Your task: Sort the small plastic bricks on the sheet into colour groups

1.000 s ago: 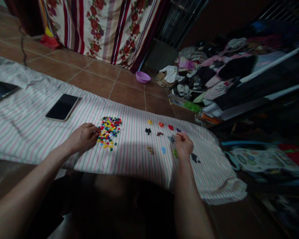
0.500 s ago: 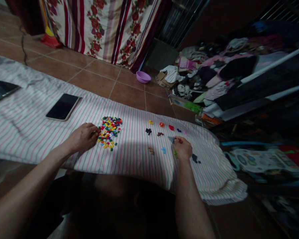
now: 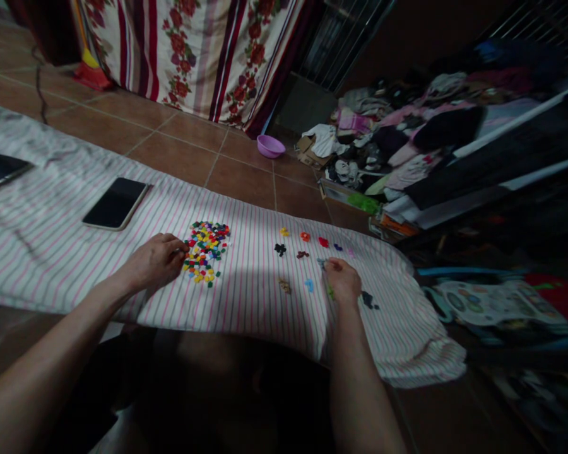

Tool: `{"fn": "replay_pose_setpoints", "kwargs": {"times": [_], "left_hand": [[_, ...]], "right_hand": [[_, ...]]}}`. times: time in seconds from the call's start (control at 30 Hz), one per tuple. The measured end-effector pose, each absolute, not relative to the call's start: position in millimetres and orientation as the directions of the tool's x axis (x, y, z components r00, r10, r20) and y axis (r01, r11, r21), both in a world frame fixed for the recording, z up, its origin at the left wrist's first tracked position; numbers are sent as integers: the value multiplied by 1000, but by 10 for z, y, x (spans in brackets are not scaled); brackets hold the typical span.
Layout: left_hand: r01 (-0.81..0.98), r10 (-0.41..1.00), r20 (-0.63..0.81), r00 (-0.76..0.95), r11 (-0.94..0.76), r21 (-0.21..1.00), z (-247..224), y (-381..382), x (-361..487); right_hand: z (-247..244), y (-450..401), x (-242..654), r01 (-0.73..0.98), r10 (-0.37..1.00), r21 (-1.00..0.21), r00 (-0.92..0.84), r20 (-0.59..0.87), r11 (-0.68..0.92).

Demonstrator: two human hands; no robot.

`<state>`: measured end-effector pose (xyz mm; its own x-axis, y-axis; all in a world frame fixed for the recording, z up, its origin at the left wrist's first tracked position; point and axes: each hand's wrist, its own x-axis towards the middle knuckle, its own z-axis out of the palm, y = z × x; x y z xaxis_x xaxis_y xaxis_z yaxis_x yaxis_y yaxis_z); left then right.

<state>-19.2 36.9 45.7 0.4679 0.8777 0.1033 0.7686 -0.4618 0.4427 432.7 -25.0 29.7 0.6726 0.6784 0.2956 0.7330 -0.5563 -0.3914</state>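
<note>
A mixed pile of small coloured blocks [image 3: 206, 252] lies on a striped cloth [image 3: 246, 302]. At the pile's left edge rests my left hand [image 3: 158, 261], its fingers curled together; whatever is in them is hidden. My right hand [image 3: 343, 279] is pinched low over a small grey-blue heap [image 3: 320, 261], partly covering it, and I cannot make out what the fingertips hold. Small single-coloured heaps lie around it: yellow [image 3: 284, 232], orange [image 3: 305, 236], red [image 3: 323, 242], black [image 3: 280, 250], brown [image 3: 303, 255], tan [image 3: 284, 286], light blue [image 3: 309, 285], lime green [image 3: 331, 292] and dark grey [image 3: 370, 300].
A phone [image 3: 116, 203] lies left of the pile, and another dark device [image 3: 0, 170] sits farther left. Beyond the cloth, a purple basin [image 3: 270, 146] stands on the tiled floor. Heaped clothes [image 3: 383, 139] fill the back right.
My right hand has shifted slightly left and covers more of the grey-blue heap. My left hand stays by the mixed pile. The whole view has moved a little.
</note>
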Motion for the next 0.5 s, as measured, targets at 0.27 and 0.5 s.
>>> {"fn": "replay_pose_setpoints", "kwargs": {"times": [0.27, 0.5], "left_hand": [[774, 887, 108, 449, -446, 449, 471, 346, -185], [772, 882, 110, 458, -456, 443, 447, 359, -194]], "right_hand": [[341, -170, 4199, 759, 644, -462, 642, 416, -458], [265, -25, 4074, 776, 795, -577, 507, 333, -254]]}}
